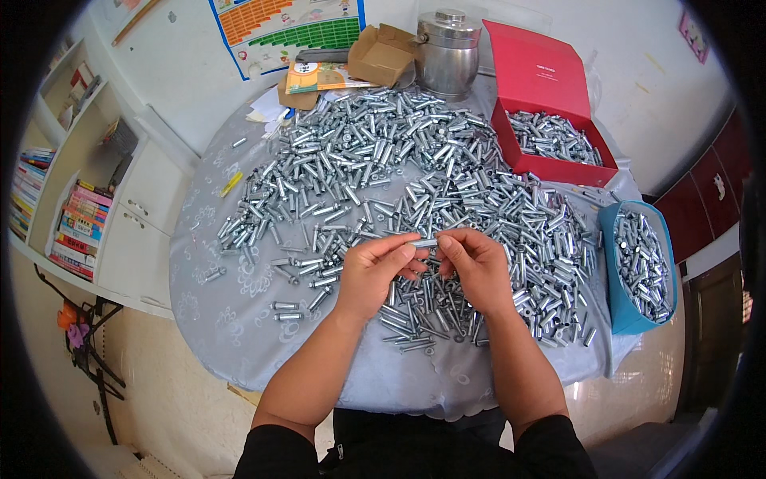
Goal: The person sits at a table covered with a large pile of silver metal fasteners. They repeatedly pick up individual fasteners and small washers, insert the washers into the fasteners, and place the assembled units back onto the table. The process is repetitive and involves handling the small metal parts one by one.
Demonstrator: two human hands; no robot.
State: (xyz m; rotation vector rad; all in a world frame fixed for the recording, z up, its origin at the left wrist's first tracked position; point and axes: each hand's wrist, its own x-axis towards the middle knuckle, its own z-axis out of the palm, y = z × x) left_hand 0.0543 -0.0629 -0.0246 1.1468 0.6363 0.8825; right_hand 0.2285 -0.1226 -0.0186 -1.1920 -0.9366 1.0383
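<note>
Silver metal all over this one: a single bolt-like piece point(423, 243) sits right between the two hands, lying pretty much sideways. Left hand point(373, 267) has the near end pinched with thumb and forefinger, and the right hand point(479, 267) has its thumb and fingertips closed in on the other end, so both grips are narrow. Right under and around the hands there's a huge heap of similar bolts point(451, 191), sprawling out ahead and off to the right, with a few loose ones just left of the left forearm. It's all on a grey patterned tablecloth point(211, 291), which shows bare well to the left. Out to the right of the right hand is a blue bin point(618, 283) full of more of the same. Ahead and left of the hands, a yellow pen-like thing point(231, 184) lies past the edge of the heap. Further off, ahead and right, there's a red box point(568, 171), lid up, also loaded with bolts. Behind the heap: a metal canister point(448, 64) and, just left of it, an open cardboard box point(383, 56). Colourful chart point(291, 36) on the wall beyond.
</note>
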